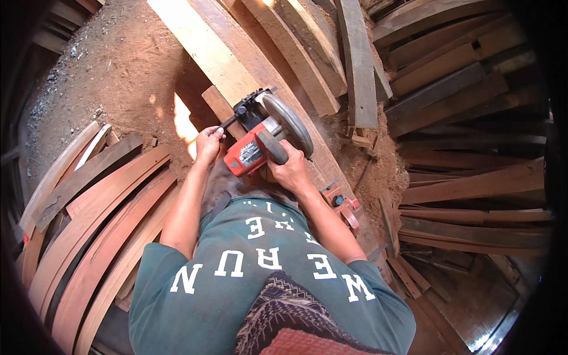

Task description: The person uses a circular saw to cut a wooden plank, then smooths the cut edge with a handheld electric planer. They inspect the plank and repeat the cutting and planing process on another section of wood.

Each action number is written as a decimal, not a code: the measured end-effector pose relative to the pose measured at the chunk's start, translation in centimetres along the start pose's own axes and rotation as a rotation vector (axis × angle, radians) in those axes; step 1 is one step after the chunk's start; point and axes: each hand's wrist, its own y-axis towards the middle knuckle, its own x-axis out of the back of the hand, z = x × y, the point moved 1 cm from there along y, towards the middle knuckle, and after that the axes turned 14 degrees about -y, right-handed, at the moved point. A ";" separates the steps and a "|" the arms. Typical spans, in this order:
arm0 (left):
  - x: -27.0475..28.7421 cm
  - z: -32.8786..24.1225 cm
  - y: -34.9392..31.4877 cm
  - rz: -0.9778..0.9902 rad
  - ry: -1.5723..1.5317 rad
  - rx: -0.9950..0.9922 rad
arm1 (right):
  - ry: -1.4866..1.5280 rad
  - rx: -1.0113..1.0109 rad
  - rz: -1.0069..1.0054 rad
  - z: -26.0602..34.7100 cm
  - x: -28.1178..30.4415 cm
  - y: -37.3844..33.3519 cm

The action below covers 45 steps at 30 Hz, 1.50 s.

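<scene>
A red circular saw point(245, 155) with a rounded grey blade guard point(288, 121) rests on a pale wooden plank point(222, 56) on the workbench in front of me. My right hand point(290, 170) is wrapped round the saw's dark rear handle point(273, 147). On the other side, my left hand point(208, 144) has its fingers closed at the end of a black bar point(228, 122) that sticks out from the saw's front. A short brown wood piece point(220, 105) pokes out beside the plank, near that bar. The blade's lower edge is hidden.
The workbench point(324, 167) runs diagonally, with a red clamp-like tool point(339, 200) near my right forearm. Curved boards point(100, 228) are stacked at left. More beams point(299, 62) lie beyond the bench, and timber piles point(473, 183) fill the right. Sawdust point(136, 65) covers the ground.
</scene>
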 end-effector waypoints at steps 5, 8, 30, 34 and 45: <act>-0.8 0.7 -1.6 0.019 0.029 -0.003 | -0.079 0.017 -0.035 -0.8 0.6 -0.7; -1.2 2.9 -4.0 0.096 0.065 0.042 | -0.123 -0.010 -0.033 -0.1 2.9 -3.5; -0.5 2.3 -2.0 0.088 0.027 -0.037 | -0.083 0.033 0.002 -0.9 2.4 -2.1; -1.1 4.7 -0.2 -0.009 -0.126 -0.127 | -0.036 0.094 -0.104 -2.1 0.9 -2.2; 0.0 0.8 1.9 -0.055 -0.024 -0.097 | -0.037 0.119 -0.099 0.3 -0.1 0.5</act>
